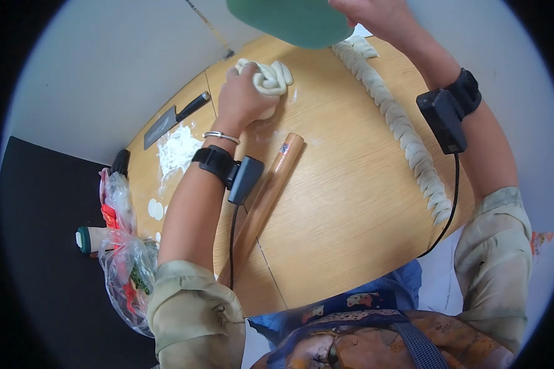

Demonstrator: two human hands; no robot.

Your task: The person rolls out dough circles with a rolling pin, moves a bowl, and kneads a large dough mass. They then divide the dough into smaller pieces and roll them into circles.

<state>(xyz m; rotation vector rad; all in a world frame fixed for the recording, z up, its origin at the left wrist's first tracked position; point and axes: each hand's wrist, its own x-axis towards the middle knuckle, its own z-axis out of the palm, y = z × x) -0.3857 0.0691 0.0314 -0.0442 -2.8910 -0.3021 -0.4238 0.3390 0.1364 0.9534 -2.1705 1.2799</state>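
My left hand (245, 98) is closed around a pile of pale dough ropes (271, 80) on the far part of the wooden table, its fingers partly hidden by the dough. At the top edge, my right hand (375, 18) grips the side of a green basin (292, 21), raised above the table and cut off by the view. Nearer to me than the dough lies a wooden rolling pin (271, 190), slanting under my left forearm. To the left of my left hand rests a cleaver (175, 120) with a black handle.
White flour (177, 150) is scattered near the cleaver. A long row of overlapping pale dough pieces (406, 129) runs along the table's right side. At the left edge are small dough rounds (156, 209), a clear plastic bag (126, 258) and a capped bottle (92, 240).
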